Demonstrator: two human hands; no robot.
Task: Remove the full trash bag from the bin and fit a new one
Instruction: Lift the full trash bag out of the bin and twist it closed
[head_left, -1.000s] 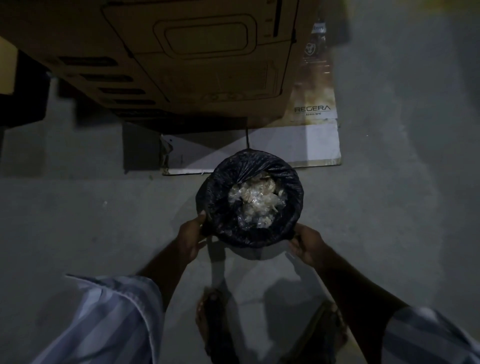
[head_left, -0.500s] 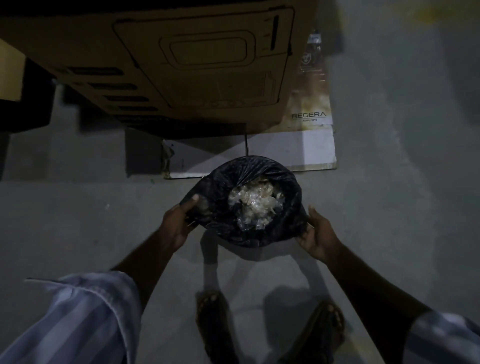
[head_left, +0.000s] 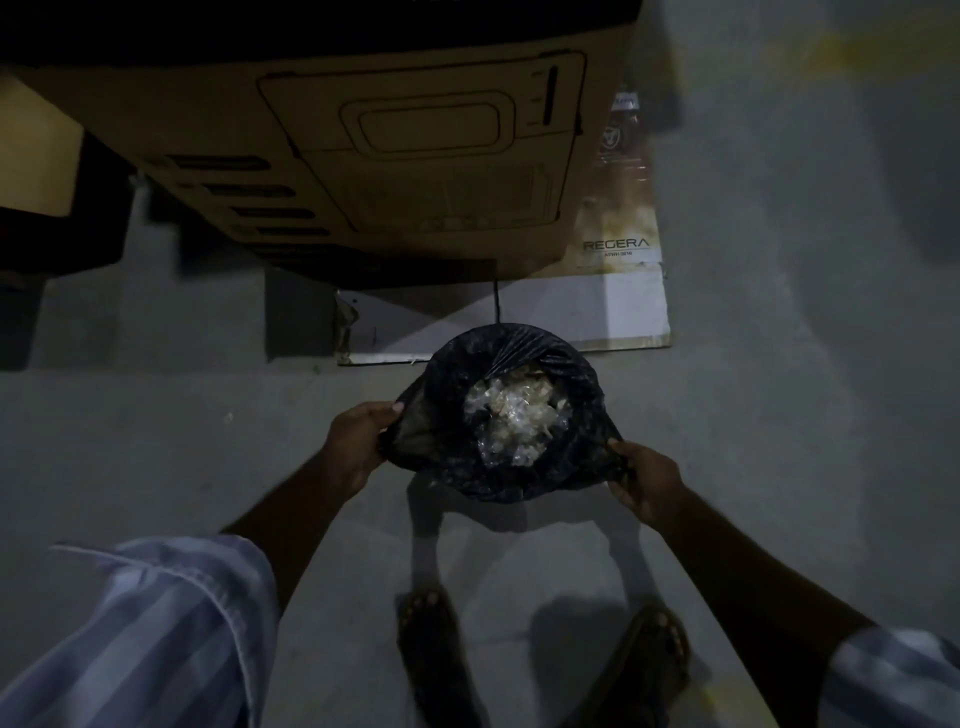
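**Peeling a full bag off a small bin, grip notes**

Standing over a small round bin lined with a thin black crinkly plastic trash bag (head_left: 519, 415), which is sitting on the grey concrete floor (head_left: 779, 467) right in front of a big brown cardboard appliance box (head_left: 363, 171) and touching the edge of a flat white cardboard sheet (head_left: 587, 312). The bin itself is pretty much hidden under the bag's folded-over cuff, so I can't say what it's made of.

The left hand (head_left: 358, 447) is pinching the bag's edge on the left side, fingers closed on a stretched flap of plastic. The right hand (head_left: 649, 483) is gripping the rim on the near right, fingers curled around the film.

Inside is a heap of pale crumpled clear wrappers (head_left: 511, 415), so my guess is it's going to be light and squishy rather than heavy. The film looks thin and a bit slick, probably stretching or tearing if yanked from one spot. Best bet is probably working the cuff free all the way round, gathering the mouth into one bunch, then lifting straight up from there, not from a single corner.

Lighting is really dim, so finer detail is hard to call.
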